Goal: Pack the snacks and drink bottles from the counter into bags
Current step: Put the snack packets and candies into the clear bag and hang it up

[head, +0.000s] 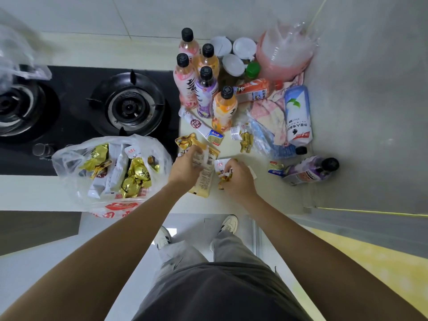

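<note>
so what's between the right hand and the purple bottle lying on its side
In the head view, bare counter and one small yellow-and-blue snack packet lie between the right hand and purple bottle.

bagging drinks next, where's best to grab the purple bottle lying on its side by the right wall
Grip the lying purple black-capped bottle around its mid-body, coming from above: it lies flat with its cap toward the wall, so the near side and top are free.

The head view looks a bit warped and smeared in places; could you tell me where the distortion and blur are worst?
Head view: wide-angle bending stretches the forearms and curves the counter edge; motion blur smears the clear bag at top left; the left hand and right hand on the snack packets are only slightly soft.
</note>
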